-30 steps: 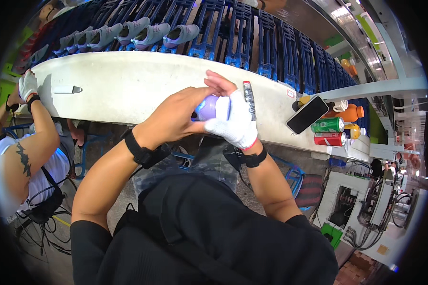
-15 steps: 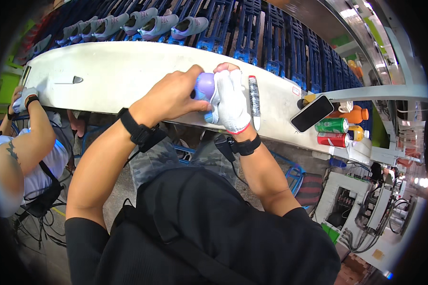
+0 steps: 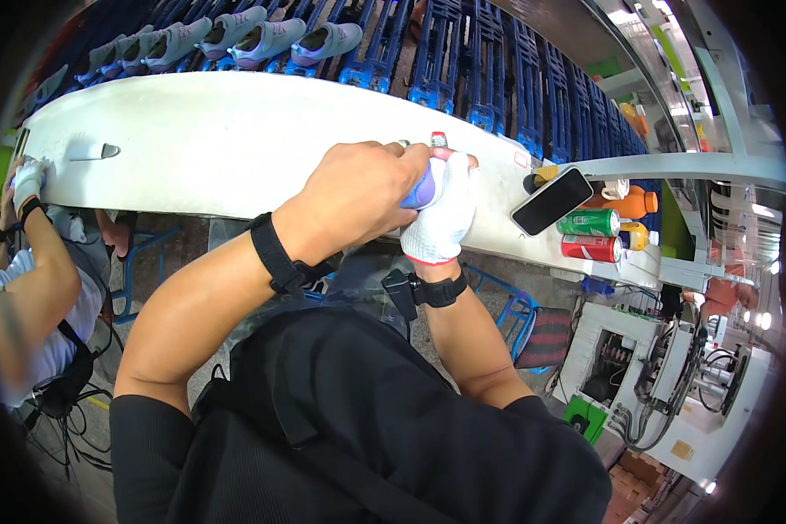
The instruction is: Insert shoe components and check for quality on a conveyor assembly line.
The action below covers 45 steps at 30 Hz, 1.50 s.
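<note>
Purple shoe (image 3: 421, 192), only a small patch showing, held between both hands over the table (image 3: 201, 131); can't tell if it touches the top. Left hand (image 3: 358, 188): bare, back up, fingers bent and gripping the purple shoe from its left. Right hand (image 3: 445, 205): white glove, bare fingertips poking out, fingers wrapped on the purple shoe's right side. Some fingers hidden.

Red-ended tool (image 3: 439, 139) just beyond the purple shoe, mostly hidden behind the right hand. Near table edge passes beneath both wrists, on the body side of the purple shoe; far edge runs along the blue rack (image 3: 450, 61), beyond it. Widest room: left of the purple shoe, white top stretching to a small grey-tipped piece (image 3: 109, 151), well apart. Co-worker's gloved hand (image 3: 29, 179) farther left, at the table's end. Right of the purple shoe is tighter: short strip of tabletop, then smartphone (image 3: 552, 202), green can (image 3: 589, 223), red can (image 3: 592, 248), orange bottle (image 3: 633, 203) and small yellow bottle (image 3: 637, 236), packed close. White frame bar (image 3: 672, 164) crosses on that same side. Grey sneakers (image 3: 326, 44) lined up on the blue rack, beyond and left of the purple shoe, by the far edge.
</note>
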Each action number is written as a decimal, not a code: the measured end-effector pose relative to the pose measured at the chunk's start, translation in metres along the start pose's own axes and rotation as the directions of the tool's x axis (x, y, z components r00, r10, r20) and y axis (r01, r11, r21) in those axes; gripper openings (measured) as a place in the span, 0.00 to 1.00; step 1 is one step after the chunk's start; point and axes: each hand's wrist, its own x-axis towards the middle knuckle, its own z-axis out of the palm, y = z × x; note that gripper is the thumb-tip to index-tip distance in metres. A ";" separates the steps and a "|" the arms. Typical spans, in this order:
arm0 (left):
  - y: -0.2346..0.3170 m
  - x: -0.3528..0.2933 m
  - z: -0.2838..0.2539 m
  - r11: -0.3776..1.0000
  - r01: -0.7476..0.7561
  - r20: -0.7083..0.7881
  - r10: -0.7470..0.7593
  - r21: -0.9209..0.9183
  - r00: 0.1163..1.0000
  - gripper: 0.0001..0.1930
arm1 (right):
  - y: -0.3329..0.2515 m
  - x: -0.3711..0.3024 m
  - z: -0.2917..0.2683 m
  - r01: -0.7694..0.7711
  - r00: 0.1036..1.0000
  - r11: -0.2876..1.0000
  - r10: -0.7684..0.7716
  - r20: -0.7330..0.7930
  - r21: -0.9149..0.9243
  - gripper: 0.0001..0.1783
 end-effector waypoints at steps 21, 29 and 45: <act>-0.007 -0.115 -0.047 0.945 0.304 0.128 -0.289 -0.120 0.949 0.49 | 0.010 -0.057 -0.028 0.552 0.761 0.715 -0.221 0.610 -0.429 0.34; -0.016 -0.117 -0.030 0.991 0.112 -0.119 -0.103 0.067 0.988 0.38 | 0.012 -0.040 -0.034 0.512 0.750 0.749 -0.153 0.643 -0.419 0.27; -0.227 0.069 0.040 0.893 0.381 -0.417 -0.259 0.241 0.871 0.44 | -0.046 -0.053 -0.059 0.277 0.914 0.766 -0.023 0.405 -0.581 0.46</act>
